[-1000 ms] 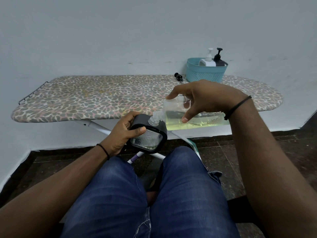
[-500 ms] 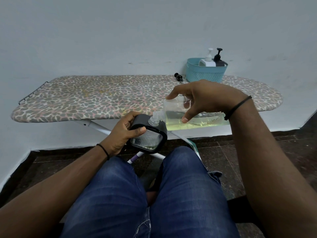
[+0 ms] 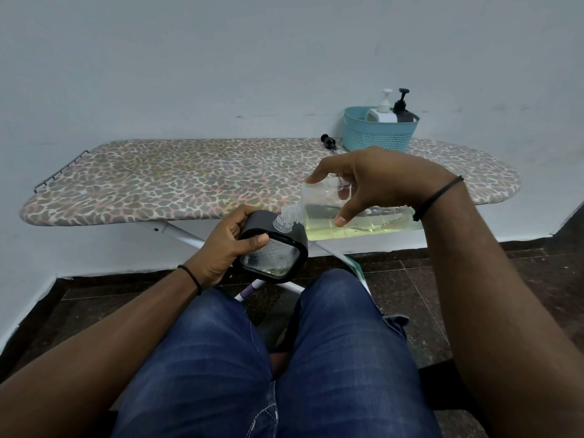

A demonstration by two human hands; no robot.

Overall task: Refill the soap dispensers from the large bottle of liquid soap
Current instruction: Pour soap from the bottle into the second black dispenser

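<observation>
Above the knees [image 3: 271, 358], the left hand [image 3: 221, 248] grips a black dispenser [image 3: 275, 251], thumb curled over its clear face. The right hand [image 3: 373, 181] clasps the big soap bottle [image 3: 357, 213], tipped on its side, its threaded neck touching the dispenser's top; yellow soap pools inside. Behind lies the ironing board [image 3: 189, 181], with a loose pump [image 3: 328, 141] beside a blue basket [image 3: 379, 137] holding two dispensers.
</observation>
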